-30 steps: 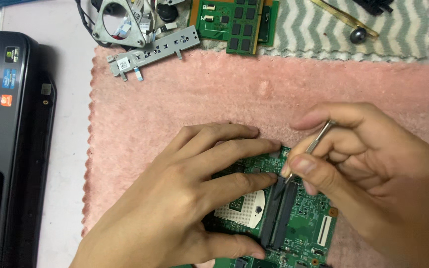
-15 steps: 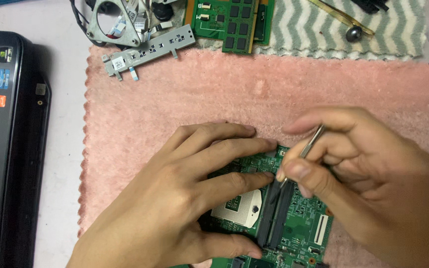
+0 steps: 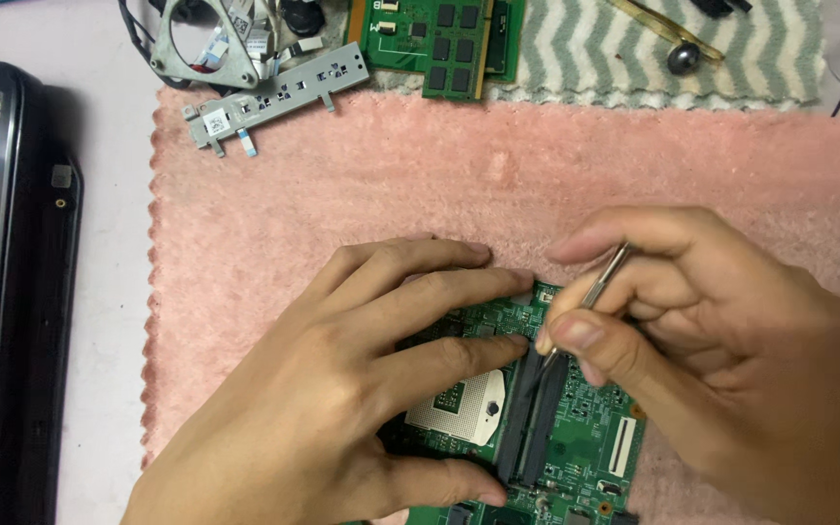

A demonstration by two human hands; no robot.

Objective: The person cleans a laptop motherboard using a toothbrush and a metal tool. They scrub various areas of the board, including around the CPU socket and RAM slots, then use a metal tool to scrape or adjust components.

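On the pink mat [image 3: 362, 185] lies the board [image 3: 576, 437]; our left hand [image 3: 342, 399] presses it with fingers spread, our right hand [image 3: 721, 360] pinches tweezers [image 3: 595, 287] at the board's slot [image 3: 534, 418].

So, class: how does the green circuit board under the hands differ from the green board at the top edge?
The circuit board lies on the pink mat, both hands on it; the board at the top edge lies untouched by the striped cloth. The first carries a square socket, the second rows of black chips. Both are green.
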